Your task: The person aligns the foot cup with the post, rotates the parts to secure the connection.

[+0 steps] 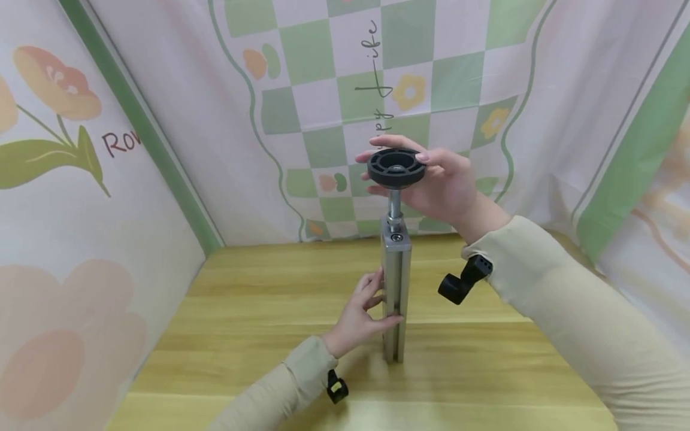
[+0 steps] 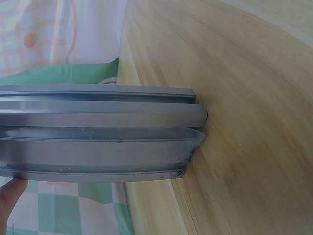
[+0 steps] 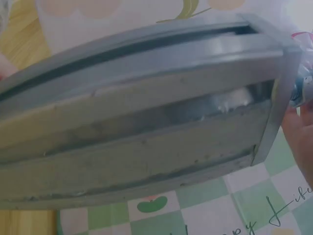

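Note:
An aluminium profile (image 1: 396,287) stands upright on the wooden table, its lower end on the surface. My left hand (image 1: 356,326) holds it low down, thumb across the near face and fingers at the left side. On top sits a metal end plate (image 1: 396,240) with a bolt. A threaded rod (image 1: 395,205) with a nut rises from it to a black round levelling foot (image 1: 396,175), its hollow side up. My right hand (image 1: 447,185) grips the foot's rim between thumb and fingers. The profile's grooved sides (image 2: 98,117) fill much of both wrist views.
The wooden table (image 1: 242,317) reaches back to a hanging cloth (image 1: 302,108) with green checks and flowers. Printed cloth also hangs at left and right. Black camera mounts are strapped at the right cuff (image 1: 465,280) and the left cuff (image 1: 336,388).

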